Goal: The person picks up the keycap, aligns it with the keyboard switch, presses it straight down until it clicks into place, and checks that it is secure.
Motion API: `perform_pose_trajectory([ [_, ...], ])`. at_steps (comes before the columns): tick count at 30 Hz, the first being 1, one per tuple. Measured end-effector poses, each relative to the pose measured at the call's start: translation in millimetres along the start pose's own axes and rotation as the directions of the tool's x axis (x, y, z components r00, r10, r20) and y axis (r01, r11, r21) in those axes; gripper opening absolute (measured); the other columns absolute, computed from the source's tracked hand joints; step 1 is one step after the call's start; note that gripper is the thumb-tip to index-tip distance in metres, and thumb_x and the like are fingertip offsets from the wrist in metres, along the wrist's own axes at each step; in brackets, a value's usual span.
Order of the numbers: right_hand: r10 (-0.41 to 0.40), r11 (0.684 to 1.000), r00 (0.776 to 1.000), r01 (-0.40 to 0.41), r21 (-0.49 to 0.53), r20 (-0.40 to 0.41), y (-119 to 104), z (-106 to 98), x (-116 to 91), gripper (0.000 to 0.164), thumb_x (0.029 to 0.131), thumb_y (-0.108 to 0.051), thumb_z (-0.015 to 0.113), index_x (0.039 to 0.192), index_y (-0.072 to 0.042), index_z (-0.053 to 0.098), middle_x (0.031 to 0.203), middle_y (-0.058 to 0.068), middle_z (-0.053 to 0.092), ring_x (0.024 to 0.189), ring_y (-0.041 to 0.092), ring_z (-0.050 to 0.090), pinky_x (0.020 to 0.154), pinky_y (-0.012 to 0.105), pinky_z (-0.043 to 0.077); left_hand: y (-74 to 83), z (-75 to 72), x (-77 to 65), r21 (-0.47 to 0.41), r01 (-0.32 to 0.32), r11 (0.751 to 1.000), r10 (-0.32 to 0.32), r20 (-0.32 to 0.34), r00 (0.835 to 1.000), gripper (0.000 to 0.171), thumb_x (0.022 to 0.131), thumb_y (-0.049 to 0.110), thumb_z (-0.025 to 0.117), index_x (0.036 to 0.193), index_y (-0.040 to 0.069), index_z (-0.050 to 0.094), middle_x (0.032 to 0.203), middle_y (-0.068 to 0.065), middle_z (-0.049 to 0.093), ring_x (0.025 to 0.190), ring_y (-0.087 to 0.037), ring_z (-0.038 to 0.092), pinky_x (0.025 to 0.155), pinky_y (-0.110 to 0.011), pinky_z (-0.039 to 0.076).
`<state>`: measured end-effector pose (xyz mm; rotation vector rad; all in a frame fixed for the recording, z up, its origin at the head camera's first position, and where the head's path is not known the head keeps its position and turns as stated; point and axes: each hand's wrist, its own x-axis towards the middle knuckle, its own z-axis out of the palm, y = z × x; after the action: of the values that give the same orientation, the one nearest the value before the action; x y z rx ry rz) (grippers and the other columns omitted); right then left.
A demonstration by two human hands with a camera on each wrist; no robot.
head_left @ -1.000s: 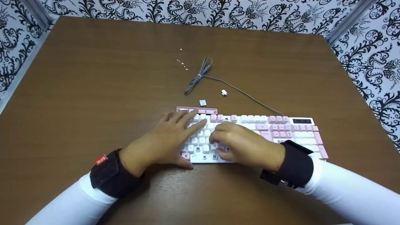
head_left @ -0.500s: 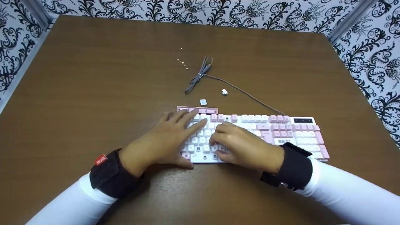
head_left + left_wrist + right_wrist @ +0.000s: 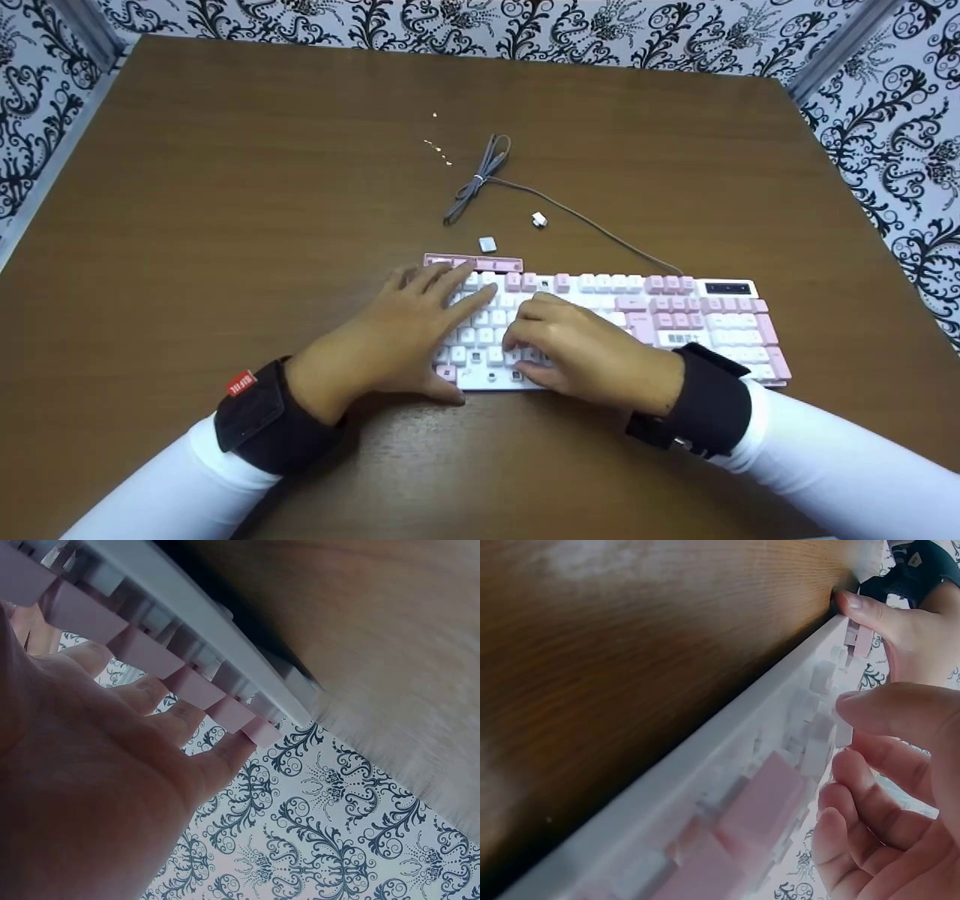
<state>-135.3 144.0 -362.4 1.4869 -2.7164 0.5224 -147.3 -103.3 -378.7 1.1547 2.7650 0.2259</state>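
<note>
A pink and white keyboard (image 3: 630, 303) lies on the brown table, with bare switches where some keycaps are off. Over its left end my left hand (image 3: 397, 330) is spread, thumb at the near edge and fingertips towards the back row. In the left wrist view its fingers lie along the pink keycaps (image 3: 195, 688). My right hand (image 3: 574, 341) is bent over the lower middle keys. The right wrist view shows its thumb and index finger pinching a white keycap (image 3: 844, 732) at the key rows, the other fingers curled. The right hand hides several keys.
Behind the keyboard lie a loose white keycap (image 3: 487, 244) and a small white piece (image 3: 539, 220). A pink strip (image 3: 499, 264) sits along its back left edge. A tied grey cable (image 3: 477, 184) runs to the keyboard. Tiny pale bits (image 3: 439, 150) lie farther back.
</note>
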Motion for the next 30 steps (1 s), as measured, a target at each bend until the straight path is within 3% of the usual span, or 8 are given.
perform_pose_trajectory([
  [12, 0.008, 1.000, 1.000, -0.008, 0.019, 0.010, 0.6, -0.5, 0.0, 0.014, 0.083, -0.010, 0.077, 0.095, -0.007, 0.073, 0.092, 0.003, 0.065, 0.089, 0.017, 0.060, 0.078, 0.032, 0.054, 1.2, -0.9, 0.2, 0.001, 0.012, 1.000, -0.012, 0.033, 0.999, 0.121, 0.067, 0.074, 0.075, 0.161, 0.024, 0.019, 0.167, -0.016, 0.016, 0.149, -0.041, 0.027, 0.114, -0.067, 0.029],
  [30, 0.026, 1.000, 0.999, -0.026, -0.006, 0.036, -3.5, -0.1, 2.8, 0.012, 0.082, -0.007, 0.079, 0.091, -0.008, 0.072, 0.090, 0.003, 0.066, 0.087, 0.018, 0.060, 0.076, 0.032, 0.054, 0.9, -1.3, 0.5, 0.002, 0.007, 1.000, -0.007, 0.032, 0.999, 0.120, 0.067, 0.073, 0.076, 0.161, 0.023, 0.020, 0.167, -0.016, 0.016, 0.149, -0.042, 0.026, 0.116, -0.067, 0.027],
])
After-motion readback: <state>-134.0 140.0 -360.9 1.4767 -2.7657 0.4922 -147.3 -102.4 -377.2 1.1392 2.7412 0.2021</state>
